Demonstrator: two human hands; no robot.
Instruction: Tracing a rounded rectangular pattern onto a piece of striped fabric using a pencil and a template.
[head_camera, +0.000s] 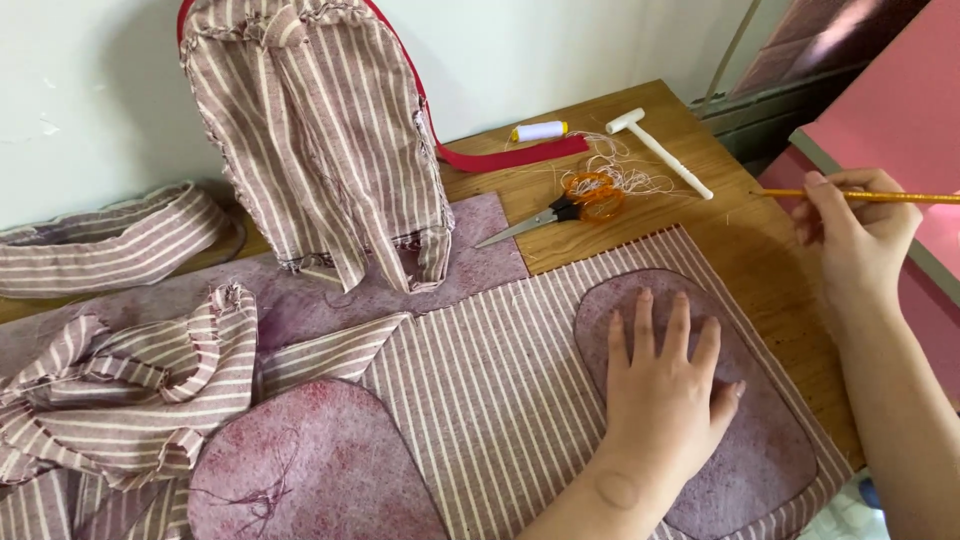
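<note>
Lower centre of the frame: the left hand (662, 388), bare, with short unpainted nails and a round mark at the wrist. Right edge: the right hand (858, 232), ringless. Both forearms are sleeveless.

Mauve felt piece (750, 440) is lying on fabric (500, 390) striped maroon and cream; the half-sewn bag (310, 130) is showing the same stripes with red edging. Scissors (575, 205) are showing orange handles, the thread spool (540, 131) white with yellow ends, the mallet (660, 150) white, the pencil (860, 196) yellow-orange.

Fuzzy matt felt piece (760, 440); woven striped cloth (500, 390)
</note>
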